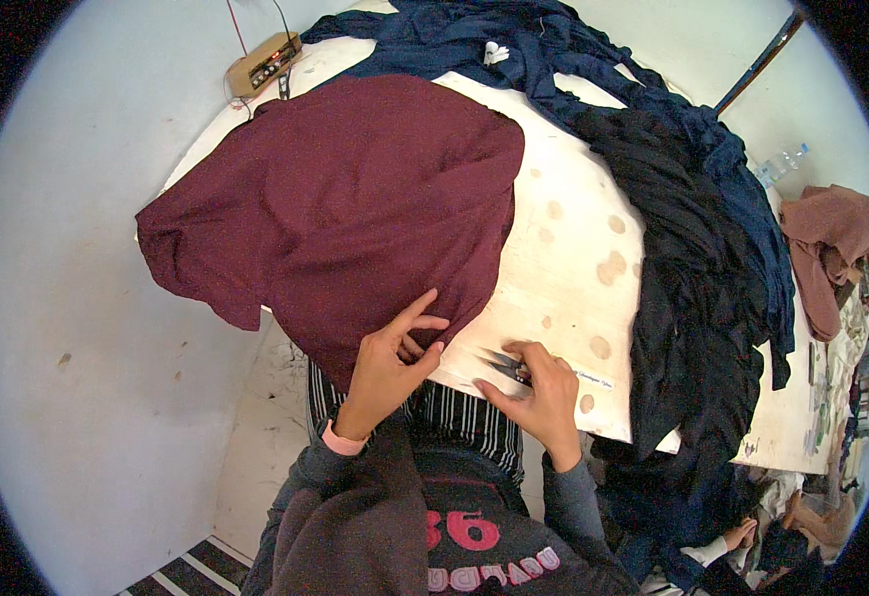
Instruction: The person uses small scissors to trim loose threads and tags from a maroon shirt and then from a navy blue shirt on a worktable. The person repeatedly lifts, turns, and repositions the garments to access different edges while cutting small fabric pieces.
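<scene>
The bench (559,283) is pale, blotched w/ brownish stains; if any are damp (can't tell), they could mark fabric laid there. Biggest piece by the hands is the maroon cloth (355,189), spread over the bench's left part w/ its near-left edge hanging past the rim. Risk: the overhang's wt. could drag it off toward the lap, esp. if nothing pins it. Navy cloth (434,42) lies bunched along the far side, black cloth (693,248) heaped to the right; a careless tug there might send folds over the working area.

Tan box (263,66) w/ wires sits near the maroon cloth's far-left edge; pulling the cloth could snag a cord.

L hand (395,353) is at the cloth's near edge, fingers spread & bent; can't tell if it's pinching any fabric. R hand (539,392) is closed around small dark snips (507,368), blades aimed left, toward cloth & L hand. Main hazard, prob.: a slip or hasty snip, nicking a fingertip or cutting into good fabric, since a loose fold could hide under the edge.
</scene>
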`<state>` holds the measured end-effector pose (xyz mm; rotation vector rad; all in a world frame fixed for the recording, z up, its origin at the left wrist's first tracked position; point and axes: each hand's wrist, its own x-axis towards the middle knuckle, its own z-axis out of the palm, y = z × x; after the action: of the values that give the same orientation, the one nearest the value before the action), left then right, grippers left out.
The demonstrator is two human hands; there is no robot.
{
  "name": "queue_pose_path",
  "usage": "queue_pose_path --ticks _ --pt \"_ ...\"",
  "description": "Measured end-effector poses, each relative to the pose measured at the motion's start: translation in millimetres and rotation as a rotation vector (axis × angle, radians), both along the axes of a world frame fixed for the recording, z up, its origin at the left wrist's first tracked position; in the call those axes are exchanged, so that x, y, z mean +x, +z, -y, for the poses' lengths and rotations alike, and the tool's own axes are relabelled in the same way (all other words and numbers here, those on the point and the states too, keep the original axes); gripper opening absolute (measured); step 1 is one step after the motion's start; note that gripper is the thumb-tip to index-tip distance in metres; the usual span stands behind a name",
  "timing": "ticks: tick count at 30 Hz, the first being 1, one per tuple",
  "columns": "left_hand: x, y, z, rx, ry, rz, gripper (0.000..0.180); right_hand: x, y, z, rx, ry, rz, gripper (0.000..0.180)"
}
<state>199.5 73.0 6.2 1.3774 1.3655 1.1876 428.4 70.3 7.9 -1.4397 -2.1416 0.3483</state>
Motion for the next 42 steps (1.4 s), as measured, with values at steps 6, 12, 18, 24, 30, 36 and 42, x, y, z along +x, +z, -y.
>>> queue_pose_path --ticks 6,12,18,24,30,36,42 --pt "5.2 0.0 -2.4 0.101 0.064 -0.081 0.052 3.0 3.9 1.6 -0.035 -0.017 0.036 0.055" --pt "0.7 -11.8 7.9 0.101 0.053 0.377 0.058 2.1 3.0 -1.3 -0.057 0.003 0.018 0.056" --pt "-48.3 -18.5 10.9 0.186 0.130 0.480 0.040 3.3 6.3 -0.7 -0.050 0.013 0.043 0.055" --pt "-94.6 36.1 -31.4 0.519 0.521 -0.842 0.037 3.2 3.5 -2.6 -0.036 0.031 0.020 0.054" --pt "-70.9 -8.5 -29.1 0.410 0.249 -0.564 0.017 4.3 6.6 -2.6 -0.064 0.006 -0.043 0.046" --pt "6.2 -4.4 33.4 0.306 -0.560 -0.357 0.031 17.5 -8.7 -11.7 -0.207 -0.263 -0.806 0.016" --pt "-37.2 33.9 8.6 0.408 -0.058 -0.379 0.023 25.8 -17.1 -12.5 -0.171 -0.333 -0.952 0.025"
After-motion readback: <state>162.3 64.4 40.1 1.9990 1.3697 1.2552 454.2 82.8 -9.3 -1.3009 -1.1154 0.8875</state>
